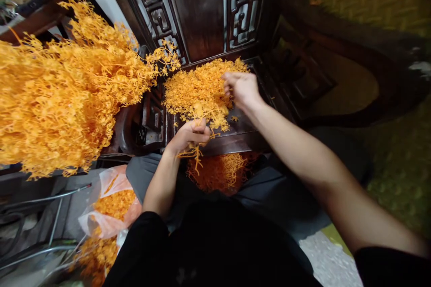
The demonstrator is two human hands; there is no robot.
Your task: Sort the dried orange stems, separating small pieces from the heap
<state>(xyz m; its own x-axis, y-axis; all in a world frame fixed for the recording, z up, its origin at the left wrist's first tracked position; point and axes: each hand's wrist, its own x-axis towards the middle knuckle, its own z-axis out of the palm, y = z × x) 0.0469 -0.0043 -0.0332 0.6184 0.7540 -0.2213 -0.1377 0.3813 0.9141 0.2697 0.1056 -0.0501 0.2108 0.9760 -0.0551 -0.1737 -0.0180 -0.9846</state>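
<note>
A heap of small orange plastic sprigs [198, 87] lies on the seat of a dark carved wooden chair [235, 136] in front of me. My left hand [190, 134] is closed round a bunch of these orange sprigs, whose stems hang below the fist. My right hand [240, 87] reaches into the right side of the heap with its fingers curled and pinching at the sprigs. More orange sprigs [218, 170] lie in my lap below the chair's front edge.
A large mass of assembled orange branches [57, 94] fills the left. A translucent plastic bag [111, 208] with more orange pieces sits on the floor at lower left, beside metal rods [43, 199]. The chair's carved back [202, 9] rises behind the heap.
</note>
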